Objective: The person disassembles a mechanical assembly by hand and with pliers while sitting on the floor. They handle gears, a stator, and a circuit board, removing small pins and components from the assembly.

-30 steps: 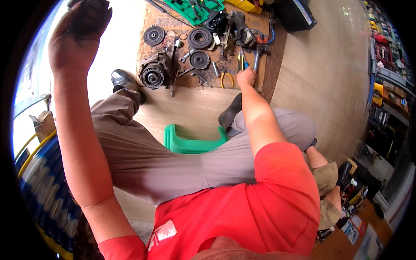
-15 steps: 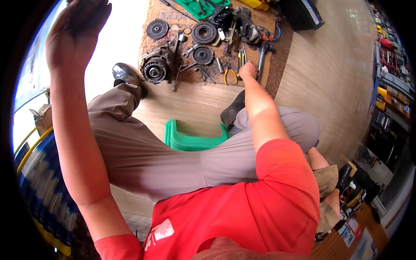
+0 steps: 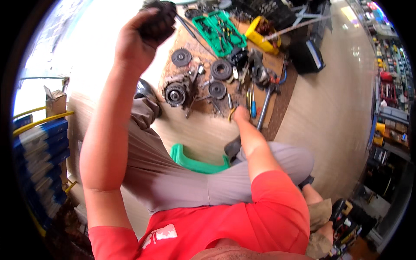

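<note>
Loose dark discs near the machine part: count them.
3: a flat disc above the machine part, a thick disc to its upper right, a smaller disc to its right. Others may be hidden.

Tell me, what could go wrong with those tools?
The right hand is at the yellow-handled pliers, so skin might get pinched. The blue-handled screwdriver lies close by and could poke it. The small silver cylinder might roll away if bumped.
</note>
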`<state>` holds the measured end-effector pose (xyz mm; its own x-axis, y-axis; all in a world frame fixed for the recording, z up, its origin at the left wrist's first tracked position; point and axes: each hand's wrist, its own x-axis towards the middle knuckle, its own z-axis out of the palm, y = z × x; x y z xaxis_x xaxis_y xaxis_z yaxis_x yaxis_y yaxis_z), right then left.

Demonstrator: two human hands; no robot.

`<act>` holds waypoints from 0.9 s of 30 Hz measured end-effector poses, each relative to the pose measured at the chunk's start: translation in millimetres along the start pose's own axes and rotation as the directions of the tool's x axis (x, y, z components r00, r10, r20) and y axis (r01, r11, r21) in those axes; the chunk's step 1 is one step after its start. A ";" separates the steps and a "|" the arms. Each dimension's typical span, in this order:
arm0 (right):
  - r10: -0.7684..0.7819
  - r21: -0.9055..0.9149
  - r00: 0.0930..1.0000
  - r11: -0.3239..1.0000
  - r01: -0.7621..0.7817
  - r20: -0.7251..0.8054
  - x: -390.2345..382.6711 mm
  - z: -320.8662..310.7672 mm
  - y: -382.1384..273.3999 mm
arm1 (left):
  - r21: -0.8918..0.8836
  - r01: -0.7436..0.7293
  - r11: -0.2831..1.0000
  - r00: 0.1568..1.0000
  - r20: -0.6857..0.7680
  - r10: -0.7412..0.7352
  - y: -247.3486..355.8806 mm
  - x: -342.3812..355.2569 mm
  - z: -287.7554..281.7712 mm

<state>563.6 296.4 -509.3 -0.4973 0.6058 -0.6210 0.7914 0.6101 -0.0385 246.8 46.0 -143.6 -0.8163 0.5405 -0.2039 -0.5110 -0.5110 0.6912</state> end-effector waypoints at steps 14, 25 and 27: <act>-0.372 0.814 0.823 0.236 0.531 -0.429 -139.0 -267.3 -69.9 | -0.416 0.166 0.894 0.936 0.352 -0.010 -41.1 -20.6 60.9; -0.548 0.854 0.662 -0.408 0.323 -0.512 -239.9 -348.9 -70.1 | -0.445 0.401 0.801 0.805 0.589 -0.076 -81.1 -75.4 76.4; -0.570 0.876 0.689 -0.435 0.209 -0.448 -230.4 -338.5 -72.7 | -0.477 0.424 0.770 0.848 0.507 -0.153 -89.8 -85.4 71.0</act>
<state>500.3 285.3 -98.5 -0.9528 0.2984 -0.0556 -0.1368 -0.5857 -0.7989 381.6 93.2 -139.0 -0.4775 0.8756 0.0729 -0.8680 -0.4830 0.1153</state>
